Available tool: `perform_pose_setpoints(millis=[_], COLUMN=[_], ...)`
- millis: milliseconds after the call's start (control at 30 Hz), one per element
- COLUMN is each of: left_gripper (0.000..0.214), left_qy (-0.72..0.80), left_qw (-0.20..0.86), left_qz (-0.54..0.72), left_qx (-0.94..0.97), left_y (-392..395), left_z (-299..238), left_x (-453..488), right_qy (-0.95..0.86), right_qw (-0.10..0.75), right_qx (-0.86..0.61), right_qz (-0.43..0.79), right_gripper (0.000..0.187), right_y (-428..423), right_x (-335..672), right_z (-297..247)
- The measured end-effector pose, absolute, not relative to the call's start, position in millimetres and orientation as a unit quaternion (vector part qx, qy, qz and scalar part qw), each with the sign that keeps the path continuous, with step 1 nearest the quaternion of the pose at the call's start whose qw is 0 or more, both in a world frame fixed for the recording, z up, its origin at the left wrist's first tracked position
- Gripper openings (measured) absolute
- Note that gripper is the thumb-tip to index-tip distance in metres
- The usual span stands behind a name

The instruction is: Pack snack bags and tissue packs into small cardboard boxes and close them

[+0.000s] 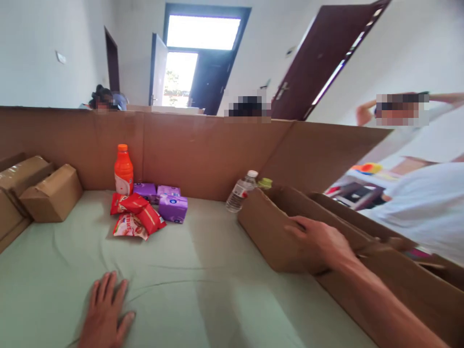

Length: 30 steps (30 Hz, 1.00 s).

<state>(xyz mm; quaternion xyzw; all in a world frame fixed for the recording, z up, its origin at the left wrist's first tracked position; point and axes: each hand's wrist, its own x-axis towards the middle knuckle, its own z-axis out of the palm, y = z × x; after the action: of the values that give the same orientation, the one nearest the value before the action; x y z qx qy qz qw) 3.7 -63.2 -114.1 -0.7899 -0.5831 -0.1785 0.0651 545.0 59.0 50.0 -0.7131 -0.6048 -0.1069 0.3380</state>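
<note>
My left hand (106, 309) lies flat on the pale green cloth (174, 304) at the lower left, fingers stretched out and holding nothing. At the right, my right hand (321, 241) grips the upper edge of an open cardboard box (268, 232); some of its fingers are hidden behind the wall. Beyond that box a clear plastic bottle (239, 194) leans to one side, and a bottle with a yellow-green cap (265, 183) is partly hidden. Farther from my left hand lie several red snack packets (139, 217) and purple tissue packs (173, 208), near an upright orange bottle (123, 169).
A tall cardboard wall (192, 154) runs along the back. Closed cardboard boxes (52, 193) stand at the left. Another open cardboard box (409, 280) sits at the lower right. Beyond the wall are several people, one in a white shirt (427, 198) at the right.
</note>
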Motion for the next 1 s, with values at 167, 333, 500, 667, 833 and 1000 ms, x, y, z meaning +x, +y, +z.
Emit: perform_pose_setpoints(millis=[167, 333, 500, 667, 833, 1000], left_gripper=[0.072, 0.105, 0.127, 0.127, 0.124, 0.121], left_qy=[-0.574, -0.494, -0.478, -0.459, -0.454, -0.471], left_qw=[-0.096, -0.223, -0.336, -0.378, -0.352, -0.373], left_qz=[-0.292, -0.398, -0.399, -0.386, -0.403, -0.407], left_qx=[-0.759, -0.740, -0.706, -0.705, -0.712, -0.688], left_y=[-78.2, -95.6, -95.1, -74.7, -62.8, -63.1], left_z=[-100.7, -46.0, -23.9, -25.6, -20.9, -17.1], left_x=[27.7, 24.9, 4.7, 4.2, -3.1, -24.8], right_qy=[-0.758, -0.900, -0.915, -0.907, -0.889, -0.773], right_qw=[0.324, 0.256, 0.266, 0.299, 0.291, 0.377], right_qx=[-0.565, -0.347, -0.281, -0.265, -0.341, -0.471], right_qz=[-0.043, 0.065, 0.114, 0.136, 0.090, 0.194], right_gripper=[0.035, 0.025, 0.028, 0.019, 0.032, 0.049], right_y=[-12.0, -81.2, -88.3, -81.4, -88.7, -59.3], right_x=[486.0, 372.9, 321.6, 321.1, 358.7, 382.4], right_z=[48.7, 79.7, 86.7, 76.3, 75.5, 85.0])
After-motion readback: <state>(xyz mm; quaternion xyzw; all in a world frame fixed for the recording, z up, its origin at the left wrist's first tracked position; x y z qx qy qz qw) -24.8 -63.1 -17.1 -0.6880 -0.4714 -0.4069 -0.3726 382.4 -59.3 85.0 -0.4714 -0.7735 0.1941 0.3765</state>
